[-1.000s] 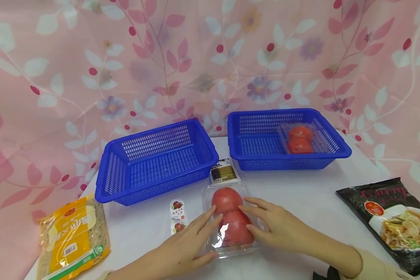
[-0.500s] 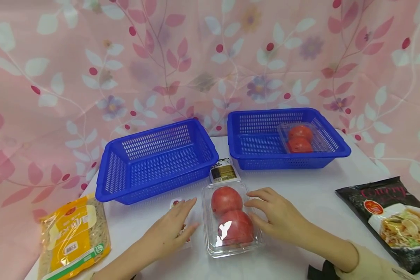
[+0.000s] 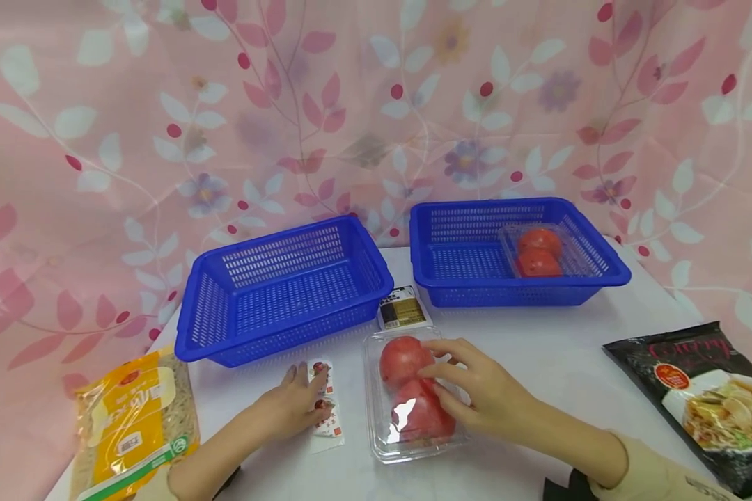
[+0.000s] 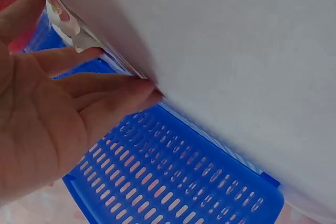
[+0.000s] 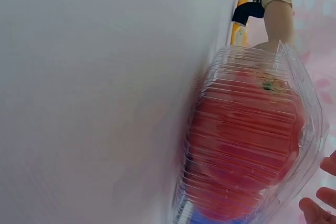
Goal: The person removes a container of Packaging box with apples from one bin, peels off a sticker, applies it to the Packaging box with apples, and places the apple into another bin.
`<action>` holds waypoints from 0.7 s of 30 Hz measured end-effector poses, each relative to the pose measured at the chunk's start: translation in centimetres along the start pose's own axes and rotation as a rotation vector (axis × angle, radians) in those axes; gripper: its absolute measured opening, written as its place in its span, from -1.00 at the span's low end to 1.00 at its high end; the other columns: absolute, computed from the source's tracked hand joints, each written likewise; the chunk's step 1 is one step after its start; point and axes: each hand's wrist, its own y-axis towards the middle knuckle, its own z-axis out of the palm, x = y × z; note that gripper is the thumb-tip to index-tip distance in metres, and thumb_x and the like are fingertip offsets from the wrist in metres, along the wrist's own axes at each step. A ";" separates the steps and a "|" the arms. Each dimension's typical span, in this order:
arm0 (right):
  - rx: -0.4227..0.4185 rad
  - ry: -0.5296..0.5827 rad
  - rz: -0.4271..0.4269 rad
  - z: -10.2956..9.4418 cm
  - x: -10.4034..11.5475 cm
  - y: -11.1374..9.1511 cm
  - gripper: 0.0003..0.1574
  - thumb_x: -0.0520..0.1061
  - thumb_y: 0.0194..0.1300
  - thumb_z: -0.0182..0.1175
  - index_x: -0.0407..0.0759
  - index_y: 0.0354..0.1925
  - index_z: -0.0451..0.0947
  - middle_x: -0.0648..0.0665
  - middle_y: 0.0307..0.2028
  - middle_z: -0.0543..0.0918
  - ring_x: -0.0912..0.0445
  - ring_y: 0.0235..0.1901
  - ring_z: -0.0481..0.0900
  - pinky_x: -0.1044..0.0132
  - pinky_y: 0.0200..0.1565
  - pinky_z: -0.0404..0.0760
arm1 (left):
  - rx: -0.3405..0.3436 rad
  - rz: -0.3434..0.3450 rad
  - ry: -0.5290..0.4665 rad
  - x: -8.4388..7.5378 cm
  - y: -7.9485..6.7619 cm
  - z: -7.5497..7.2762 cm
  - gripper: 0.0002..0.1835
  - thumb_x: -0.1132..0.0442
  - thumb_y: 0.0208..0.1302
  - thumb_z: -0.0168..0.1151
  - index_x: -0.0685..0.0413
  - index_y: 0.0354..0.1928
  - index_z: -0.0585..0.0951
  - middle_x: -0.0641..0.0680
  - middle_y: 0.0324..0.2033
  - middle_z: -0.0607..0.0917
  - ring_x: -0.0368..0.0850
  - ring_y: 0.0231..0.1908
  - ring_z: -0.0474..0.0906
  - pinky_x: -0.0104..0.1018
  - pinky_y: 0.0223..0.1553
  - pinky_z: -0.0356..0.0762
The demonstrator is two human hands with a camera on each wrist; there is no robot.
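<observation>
The left hand (image 3: pixel 291 407) of a seated-view worker has left the side of a clear plastic box (image 3: pixel 379 417) over the past second and now reaches a white strip of small sachets (image 3: pixel 331 417), while the right hand (image 3: pixel 482 390) has edged farther in over the box. The box itself lies where it lay, toward the near edge of a white-covered table (image 3: pixel 514 330), roughly midway between its left and right edges, with two red tomatoes (image 3: pixel 421 410) under its lid. The sachet strip, printed with red fruit, lies just beside the box, on the side toward the table's left edge. The left hand's fingers are spread and nearly straight, thumb and fingertips down at the strip, gripping nothing. The right hand's fingers are apart and lightly bent at the lid, holding nothing; whether they touch it cannot be told. A black, white and gold packet (image 3: pixel 404 309) lies just beyond the box. Toward the far edge stand two blue baskets: the left basket (image 3: pixel 288 289), set askew, and the right basket (image 3: pixel 457 261), which carries a second clear box (image 3: pixel 573 254) of tomatoes. A yellow bag (image 3: pixel 134 424) lies along the left edge, a black noodle packet (image 3: pixel 695 396) toward the near right corner. A pink floral curtain (image 3: pixel 376 118) hangs behind.
</observation>
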 end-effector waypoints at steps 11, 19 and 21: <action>0.051 0.017 0.076 0.6 0.2 -0.4 -0.76 -0.22 0.11 0.23 -0.03 -0.19 0.60 -0.09 0.04 0.48 0.10 -0.07 0.50 0.25 -0.14 0.58 | -0.139 0.164 0.061 -0.5 0.3 0.3 -0.57 0.12 0.02 0.37 0.13 -0.06 0.57 0.19 -0.24 0.59 0.10 -0.16 0.53 -0.01 -0.30 0.55; 0.037 0.013 0.074 0.7 0.2 -0.4 -0.65 -0.32 -0.04 0.30 -0.03 -0.22 0.61 -0.09 0.03 0.49 0.12 -0.13 0.51 0.27 -0.20 0.60 | -0.209 0.187 0.026 -0.7 0.7 0.5 -0.84 0.23 -0.05 0.40 0.02 -0.45 0.57 -0.06 -0.47 0.62 -0.18 -0.46 0.54 -0.29 -0.53 0.48; 0.032 0.014 0.061 0.7 0.2 -0.4 -0.65 -0.32 -0.05 0.29 -0.04 -0.23 0.61 -0.10 0.03 0.49 0.12 -0.13 0.52 0.24 -0.19 0.60 | -0.218 0.176 -0.034 -0.9 0.8 0.3 -0.87 0.31 -0.05 0.38 0.03 -0.48 0.58 -0.04 -0.44 0.65 -0.17 -0.43 0.55 -0.30 -0.49 0.50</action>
